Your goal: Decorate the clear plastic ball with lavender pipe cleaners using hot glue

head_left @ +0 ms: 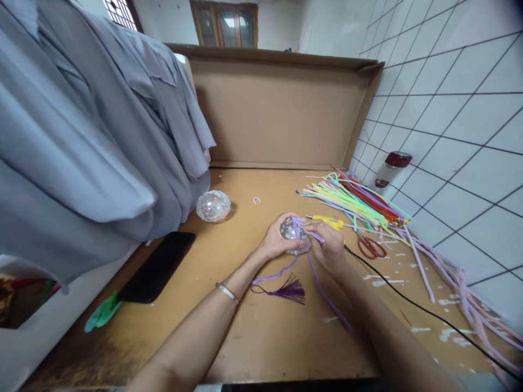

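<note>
A clear, speckled ball (289, 228) rests on the table, and my left hand (274, 239) is closed around its left side. Purple pipe cleaner strands (283, 270) run over the ball and trail down onto the tabletop. Above the ball's right side, my right hand (329, 242) pinches a purple strand end (316, 236). Just below the ball lies a dark purple tassel (291, 291) with a cord loop. The yellow glue gun (329, 221) lies behind my right hand, which partly hides it. A second clear speckled ball (213, 206) sits apart, farther left.
Colourful pipe cleaners (355, 198) are bundled against the tiled wall, near red-handled scissors (371, 246). A black cable (408, 296) crosses the right side. A black phone (157, 268) lies left, below hanging grey cloth (102, 136). A cardboard panel (278, 114) closes the back.
</note>
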The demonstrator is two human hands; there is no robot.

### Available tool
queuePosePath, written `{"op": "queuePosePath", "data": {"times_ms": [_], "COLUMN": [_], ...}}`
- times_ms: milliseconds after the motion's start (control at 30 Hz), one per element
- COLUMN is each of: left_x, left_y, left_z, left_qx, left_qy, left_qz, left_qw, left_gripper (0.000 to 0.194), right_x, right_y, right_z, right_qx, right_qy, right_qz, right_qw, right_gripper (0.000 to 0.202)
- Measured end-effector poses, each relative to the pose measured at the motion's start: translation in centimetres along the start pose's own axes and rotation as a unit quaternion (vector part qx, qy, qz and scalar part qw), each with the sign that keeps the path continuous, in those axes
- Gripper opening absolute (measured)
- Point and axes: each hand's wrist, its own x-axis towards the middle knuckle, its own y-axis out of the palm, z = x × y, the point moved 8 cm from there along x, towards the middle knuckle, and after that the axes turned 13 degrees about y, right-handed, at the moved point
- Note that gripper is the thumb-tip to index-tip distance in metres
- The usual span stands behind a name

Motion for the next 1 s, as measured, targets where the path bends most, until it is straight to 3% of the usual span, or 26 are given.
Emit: {"op": "queuePosePath", "data": {"times_ms": [500,1000], "left_x": [-0.07,-0.12], "left_y": [-0.19,0.06], "left_z": [0.21,0.31], "left_qx": [-0.009,-0.037], "left_qy": [-0.012,-0.029], "left_qz": [-0.011,-0.003], "left_qw": [1.000,0.999], "left_gripper": [0.073,0.072], "right_x": [-0.63,-0.94], "right_y": [0.22,0.40], "right_z": [-0.02,0.61], "right_qx": [0.002,-0.016], "right_qy": [-0.024,-0.059], "right_qz": [-0.023,-0.006], "right_qw": [0.999,0.998], "right_gripper": [0.021,0.021]}}
